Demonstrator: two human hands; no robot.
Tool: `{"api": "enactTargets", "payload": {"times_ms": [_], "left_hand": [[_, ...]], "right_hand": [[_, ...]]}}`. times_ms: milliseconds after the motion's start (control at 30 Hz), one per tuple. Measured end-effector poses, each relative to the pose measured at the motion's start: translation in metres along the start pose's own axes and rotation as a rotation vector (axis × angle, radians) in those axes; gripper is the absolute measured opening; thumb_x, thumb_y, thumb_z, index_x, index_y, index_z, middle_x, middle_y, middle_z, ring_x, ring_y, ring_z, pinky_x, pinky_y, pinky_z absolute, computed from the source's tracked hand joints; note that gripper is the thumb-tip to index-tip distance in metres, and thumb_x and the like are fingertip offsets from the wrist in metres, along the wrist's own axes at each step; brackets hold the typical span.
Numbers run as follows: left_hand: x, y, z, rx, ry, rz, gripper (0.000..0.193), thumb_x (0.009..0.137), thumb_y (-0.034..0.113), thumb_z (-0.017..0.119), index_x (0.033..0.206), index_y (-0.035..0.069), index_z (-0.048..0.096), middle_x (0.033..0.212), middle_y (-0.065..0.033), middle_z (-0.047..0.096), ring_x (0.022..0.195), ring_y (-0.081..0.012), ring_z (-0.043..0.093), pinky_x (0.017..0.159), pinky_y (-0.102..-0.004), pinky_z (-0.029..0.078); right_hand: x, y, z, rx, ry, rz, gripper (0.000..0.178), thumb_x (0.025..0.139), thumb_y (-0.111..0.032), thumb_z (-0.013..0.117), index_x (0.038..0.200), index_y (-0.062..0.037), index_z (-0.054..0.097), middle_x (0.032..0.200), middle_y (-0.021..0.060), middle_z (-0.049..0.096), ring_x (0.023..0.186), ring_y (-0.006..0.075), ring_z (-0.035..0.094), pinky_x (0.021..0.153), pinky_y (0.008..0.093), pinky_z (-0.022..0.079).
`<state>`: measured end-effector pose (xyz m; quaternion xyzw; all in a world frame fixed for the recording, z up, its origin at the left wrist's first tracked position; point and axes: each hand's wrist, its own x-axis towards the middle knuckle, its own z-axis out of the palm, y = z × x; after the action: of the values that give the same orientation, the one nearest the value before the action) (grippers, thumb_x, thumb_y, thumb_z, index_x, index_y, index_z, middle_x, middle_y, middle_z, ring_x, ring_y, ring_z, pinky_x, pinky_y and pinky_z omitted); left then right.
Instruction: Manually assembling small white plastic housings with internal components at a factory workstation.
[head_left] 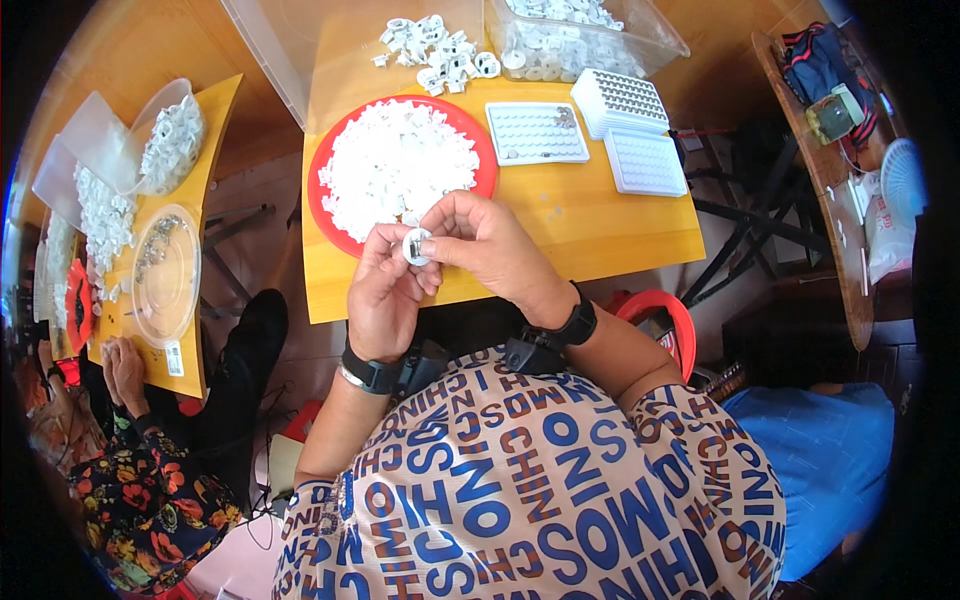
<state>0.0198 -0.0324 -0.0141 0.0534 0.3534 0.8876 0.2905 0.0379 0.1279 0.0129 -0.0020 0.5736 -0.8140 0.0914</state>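
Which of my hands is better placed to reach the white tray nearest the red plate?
Probably the right hand: it's nearer that white tray. The left hand, farther off, also grips the round white part, so could likely hold it alone.

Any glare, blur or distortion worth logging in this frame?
Head view: the white parts on the red tray look blown out, losing detail; head view: a black fisheye border rounds off the picture; head view: left hand and right hand look fairly sharp.
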Motion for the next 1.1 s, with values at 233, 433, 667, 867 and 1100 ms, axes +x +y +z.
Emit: {"api": "enactTargets", "payload": {"times_ms": [233,433,667,867,1100], "left_hand": [[0.0,0.0,0.0,0.047,-0.03,0.033,0.01,0.096,0.015,0.048,0.103,0.008,0.049,0.081,-0.0066,0.059,0.07,-0.0144,0.057,0.062,-0.024,0.044],[0.001,-0.003,0.0,-0.028,-0.019,0.009,0.012,0.096,0.018,0.049,0.101,0.007,0.048,0.081,-0.0084,0.06,0.07,-0.0156,0.057,0.063,-0.0254,0.045],[0.004,-0.005,0.006,0.008,-0.049,-0.007,0.016,0.095,0.02,0.05,0.101,0.005,0.048,0.081,-0.0094,0.06,0.07,-0.0162,0.057,0.063,-0.0251,0.045],[0.003,-0.008,0.006,0.015,-0.05,-0.015,0.016,0.095,0.02,0.05,0.101,0.005,0.048,0.081,-0.0086,0.06,0.07,-0.0158,0.057,0.063,-0.0246,0.044],[0.004,-0.003,0.0,-0.013,0.013,0.008,0.015,0.095,0.019,0.049,0.102,0.006,0.049,0.079,-0.01,0.061,0.069,-0.0171,0.058,0.062,-0.0258,0.046]], "right_hand": [[0.001,0.002,0.002,-0.013,0.037,-0.008,0.01,0.087,0.003,0.057,0.096,0.0044,0.053,0.074,0.0073,0.061,0.059,0.0127,0.06,0.055,0.0249,0.049],[0.002,0.006,0.001,0.017,0.032,-0.006,0.008,0.089,-0.001,0.056,0.096,0.004,0.054,0.075,0.0063,0.06,0.059,0.0113,0.059,0.054,0.0248,0.048],[-0.007,0.003,-0.005,-0.038,0.054,-0.034,0.008,0.093,-0.003,0.054,0.097,0.0028,0.056,0.08,0.0058,0.062,0.065,0.0099,0.06,0.06,0.0237,0.05],[-0.01,0.005,-0.002,-0.062,0.112,-0.099,0.007,0.092,-0.003,0.056,0.093,0.0038,0.057,0.072,0.0042,0.062,0.059,0.0086,0.059,0.053,0.0224,0.048],[-0.003,-0.004,-0.017,-0.5,0.145,-0.291,0.009,0.086,-0.004,0.058,0.093,0.0017,0.061,0.076,0.0122,0.065,0.065,0.0213,0.065,0.06,0.0307,0.05]]}}
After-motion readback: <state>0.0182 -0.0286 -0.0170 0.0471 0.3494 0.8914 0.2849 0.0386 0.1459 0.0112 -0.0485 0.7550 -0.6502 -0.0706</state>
